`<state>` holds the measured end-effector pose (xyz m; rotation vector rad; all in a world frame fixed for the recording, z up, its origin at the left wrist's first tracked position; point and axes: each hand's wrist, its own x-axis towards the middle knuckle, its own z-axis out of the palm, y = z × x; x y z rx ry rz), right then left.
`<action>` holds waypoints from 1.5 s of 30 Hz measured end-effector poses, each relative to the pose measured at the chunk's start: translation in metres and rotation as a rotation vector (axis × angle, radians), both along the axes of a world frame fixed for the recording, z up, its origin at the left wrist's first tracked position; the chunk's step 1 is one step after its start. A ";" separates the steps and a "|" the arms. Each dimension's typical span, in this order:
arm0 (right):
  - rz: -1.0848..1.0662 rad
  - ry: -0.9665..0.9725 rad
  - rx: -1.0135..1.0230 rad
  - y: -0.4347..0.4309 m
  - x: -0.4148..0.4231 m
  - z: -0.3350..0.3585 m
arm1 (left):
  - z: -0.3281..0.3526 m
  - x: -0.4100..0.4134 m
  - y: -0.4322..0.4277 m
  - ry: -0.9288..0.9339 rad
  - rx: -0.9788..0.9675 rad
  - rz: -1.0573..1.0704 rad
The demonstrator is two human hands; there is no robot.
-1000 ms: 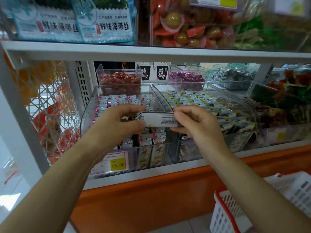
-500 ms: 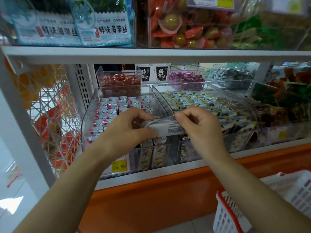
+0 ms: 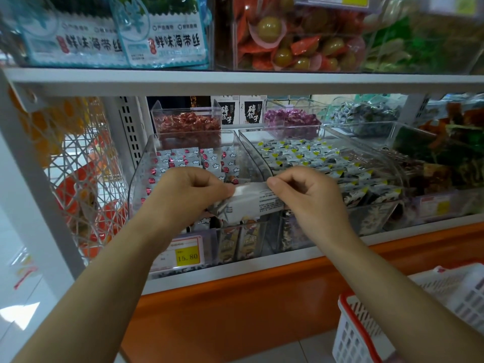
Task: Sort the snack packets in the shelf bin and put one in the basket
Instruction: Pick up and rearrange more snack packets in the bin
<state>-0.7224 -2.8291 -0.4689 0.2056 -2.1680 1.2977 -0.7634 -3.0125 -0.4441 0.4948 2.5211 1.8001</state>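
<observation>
A stack of white snack packets (image 3: pixel 251 201) with small printed text is held over the front of a clear shelf bin (image 3: pixel 142 176). My left hand (image 3: pixel 183 195) grips the stack's left end and my right hand (image 3: pixel 311 197) pinches its right end, thumbs on top. Inside the bin lie several packets with red dots and cloud prints (image 3: pixel 193 159), and more stand upright at its front. A white basket with a red rim (image 3: pixel 366 326) sits on the floor at the lower right, partly behind my right forearm.
A second clear bin (image 3: pixel 327 142) of yellow-and-grey packets stands just right of the first. Smaller bins of red (image 3: pixel 188 121) and purple sweets (image 3: pixel 290 119) sit behind. A yellow price tag (image 3: pixel 187 255) reads 15.80. An upper shelf board (image 3: pixel 235 79) overhangs. A wire rack (image 3: pixel 78 163) is at left.
Both hands have lowered the packet stack towards the bin's front and tilted it flatter. The view has shifted slightly closer to the shelf.
</observation>
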 end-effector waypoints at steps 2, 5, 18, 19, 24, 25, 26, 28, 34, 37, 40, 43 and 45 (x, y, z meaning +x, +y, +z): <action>-0.024 0.003 -0.010 -0.001 0.000 -0.001 | 0.000 0.001 0.002 0.032 -0.004 -0.003; -0.071 0.016 -0.024 -0.001 0.000 -0.001 | -0.001 0.004 0.004 0.024 -0.036 -0.081; 0.158 -0.222 -0.298 0.019 -0.004 0.003 | -0.004 0.003 0.003 0.156 -0.136 -0.125; 0.155 -0.215 -0.339 0.017 -0.005 0.000 | -0.005 0.002 0.003 0.151 -0.113 -0.105; 0.222 -0.173 -0.373 0.000 -0.007 -0.009 | -0.009 -0.005 0.008 0.116 0.056 0.063; 0.180 -0.155 -0.274 -0.002 -0.008 -0.009 | -0.009 -0.006 0.010 0.116 0.064 0.081; 0.128 -0.123 -0.214 -0.004 -0.009 -0.007 | -0.009 -0.007 0.013 0.115 0.062 0.090; 0.048 -0.033 -0.225 -0.003 -0.014 -0.001 | -0.008 -0.010 0.020 0.116 0.062 0.091; -0.225 0.046 -0.237 0.012 -0.037 0.015 | -0.013 -0.043 0.024 0.371 -0.409 0.233; -0.224 0.054 -0.089 0.008 -0.055 0.021 | -0.023 -0.052 0.029 0.406 -0.722 0.161; -0.179 0.046 0.135 0.001 -0.072 0.030 | -0.028 -0.052 0.033 0.393 -0.824 0.137; -0.119 -0.025 0.434 -0.003 -0.089 0.040 | -0.031 -0.055 0.029 0.409 -0.880 0.118; -0.083 -0.107 0.645 -0.007 -0.098 0.046 | -0.031 -0.055 0.027 0.386 -0.871 0.101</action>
